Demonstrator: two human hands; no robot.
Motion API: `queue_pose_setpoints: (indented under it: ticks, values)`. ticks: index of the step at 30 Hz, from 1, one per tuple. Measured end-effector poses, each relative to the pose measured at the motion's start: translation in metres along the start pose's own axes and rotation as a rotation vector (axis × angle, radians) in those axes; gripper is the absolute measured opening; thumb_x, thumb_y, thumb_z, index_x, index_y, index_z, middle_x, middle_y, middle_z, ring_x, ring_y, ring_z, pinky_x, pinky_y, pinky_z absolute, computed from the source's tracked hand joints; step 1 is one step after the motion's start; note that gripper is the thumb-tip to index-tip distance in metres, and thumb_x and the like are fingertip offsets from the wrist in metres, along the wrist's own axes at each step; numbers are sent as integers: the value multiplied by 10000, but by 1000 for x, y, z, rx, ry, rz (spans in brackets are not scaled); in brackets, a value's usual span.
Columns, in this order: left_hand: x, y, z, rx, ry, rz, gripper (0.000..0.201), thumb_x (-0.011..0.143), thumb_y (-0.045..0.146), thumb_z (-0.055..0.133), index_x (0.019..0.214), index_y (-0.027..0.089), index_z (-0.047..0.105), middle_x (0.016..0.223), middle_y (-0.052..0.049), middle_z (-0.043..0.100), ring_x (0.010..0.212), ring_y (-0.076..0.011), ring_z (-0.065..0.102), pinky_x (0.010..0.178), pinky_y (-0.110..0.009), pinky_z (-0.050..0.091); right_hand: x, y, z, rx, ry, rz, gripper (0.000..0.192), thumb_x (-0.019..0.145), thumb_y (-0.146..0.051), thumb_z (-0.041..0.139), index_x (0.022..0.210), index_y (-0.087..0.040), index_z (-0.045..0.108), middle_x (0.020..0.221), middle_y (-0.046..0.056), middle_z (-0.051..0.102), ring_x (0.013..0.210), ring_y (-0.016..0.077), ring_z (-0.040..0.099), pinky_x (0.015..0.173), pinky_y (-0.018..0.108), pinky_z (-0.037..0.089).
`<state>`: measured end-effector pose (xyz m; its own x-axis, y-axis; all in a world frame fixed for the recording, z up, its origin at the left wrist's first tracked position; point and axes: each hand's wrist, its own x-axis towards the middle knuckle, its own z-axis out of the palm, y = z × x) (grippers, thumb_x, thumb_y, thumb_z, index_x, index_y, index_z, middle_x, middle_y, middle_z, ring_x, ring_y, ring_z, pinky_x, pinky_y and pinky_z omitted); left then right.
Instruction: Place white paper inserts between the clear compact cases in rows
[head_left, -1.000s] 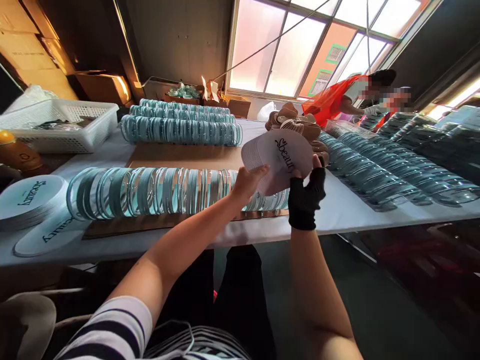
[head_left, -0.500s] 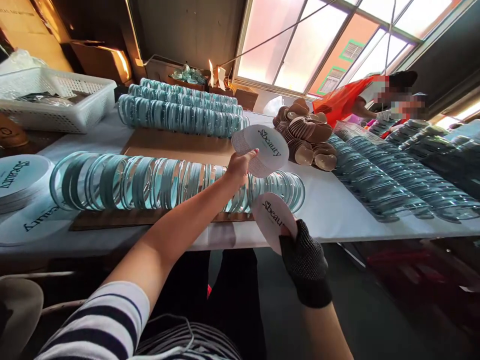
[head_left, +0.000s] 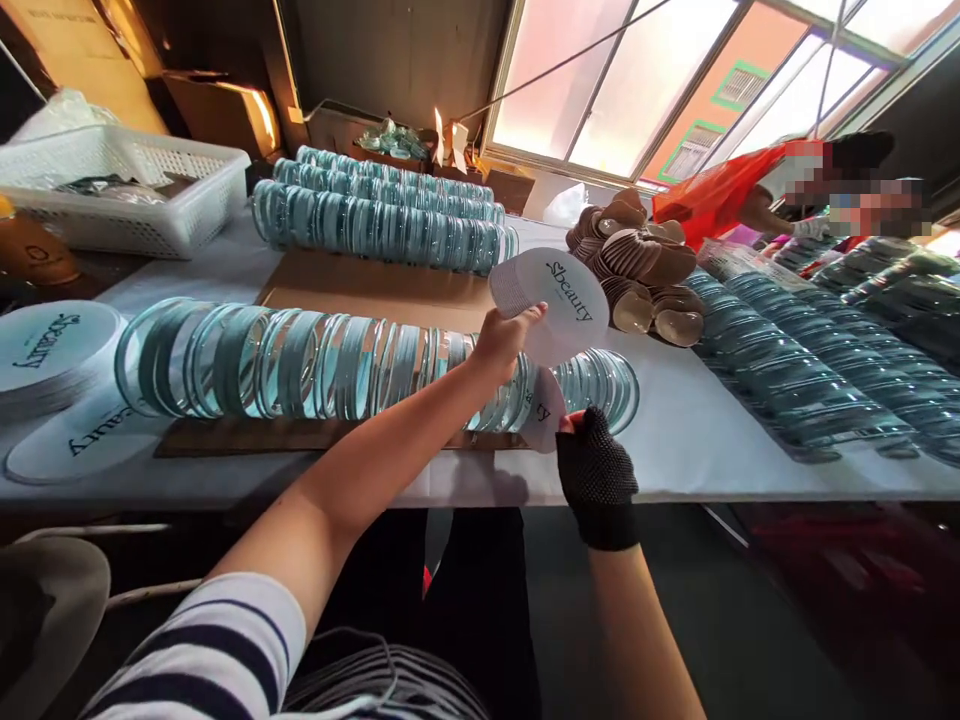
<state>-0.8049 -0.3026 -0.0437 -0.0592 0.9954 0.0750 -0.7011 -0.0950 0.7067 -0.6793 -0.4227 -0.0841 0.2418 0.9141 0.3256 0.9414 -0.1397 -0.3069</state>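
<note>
Printed discs (head_left: pixel 568 308) in both hands (head_left: pixel 501 340)

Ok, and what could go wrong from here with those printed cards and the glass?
The left hand holds the stack of printed cards from one side, edges fanned, so some might slide out.

The right hand pinches a single card near its edge, so it could slip or bend.

The left forearm crosses the near row of round glass pieces in this view; a bump might shift them.
</note>
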Motion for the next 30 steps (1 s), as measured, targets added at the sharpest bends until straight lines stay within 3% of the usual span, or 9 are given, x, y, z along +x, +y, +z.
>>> queue_pose_setpoints:
  ticks: [3, 7, 14, 18, 21, 25, 27, 30]
  values:
    - [1, -2, -2, 1, -13, 11, 251, 762, 151, 687, 1007, 154, 740, 912, -68, 752, 1044, -256, 668, 982, -413, 477, 7, -6, 8, 0, 63, -77, 246, 923, -320, 443, 905, -153, 623, 757, 62, 667, 589, 131, 515, 554, 243, 241]
    - [1, -1, -3, -5, 15, 17, 247, 755, 165, 696, 998, 168, 736, 875, -40, 751, 995, -227, 678, 960, -384, 491, 13, -13, 19, -33, -48, -185, 234, 954, -285, 458, 933, -145, 644, 830, 76, 702, 657, 131, 581, 582, 241, 274]
    - [1, -7, -2, 9, 14, 57, 86, 752, 151, 700, 829, 114, 715, 871, -88, 741, 963, -252, 673, 947, -411, 486, 6, -10, 15, -148, -185, -188, 278, 992, -295, 408, 953, -179, 657, 874, 68, 720, 763, 155, 643, 595, 254, 285]
    - [2, -7, -1, 19, 91, 68, 116, 718, 139, 717, 832, 121, 711, 827, -50, 732, 916, -220, 672, 927, -371, 494, 7, -19, 18, -165, -152, -112, 282, 994, -299, 396, 1018, -176, 649, 882, 97, 718, 752, 181, 647, 610, 257, 322]
    - [2, -2, -2, 5, 137, 41, 205, 694, 156, 735, 898, 158, 720, 829, -23, 734, 925, -199, 676, 906, -338, 510, 6, -21, 17, 6, -209, -65, 312, 1000, -258, 354, 1029, -156, 648, 812, 96, 697, 721, 171, 633, 616, 237, 369]
    - [2, 1, -4, -31, 150, 59, 269, 679, 174, 749, 946, 169, 720, 854, -27, 737, 911, -192, 675, 881, -328, 520, -1, -13, 6, 276, -411, -155, 402, 1005, -217, 245, 1101, -160, 632, 667, -37, 610, 567, 70, 562, 559, 147, 387]
    - [4, -3, -4, -25, 142, 108, 273, 669, 183, 755, 938, 156, 718, 862, -39, 739, 897, -191, 674, 888, -333, 516, -4, -8, 2, 303, -421, -186, 486, 1021, -251, 166, 1169, -162, 620, 614, -67, 556, 516, 58, 522, 535, 132, 384]
    - [8, -11, -4, 33, 140, 180, 222, 652, 193, 764, 863, 143, 717, 839, -38, 741, 890, -183, 674, 917, -325, 504, 3, -3, -5, 289, -372, -196, 493, 1022, -326, 219, 1063, -136, 673, 588, -35, 570, 503, 91, 529, 511, 165, 397]
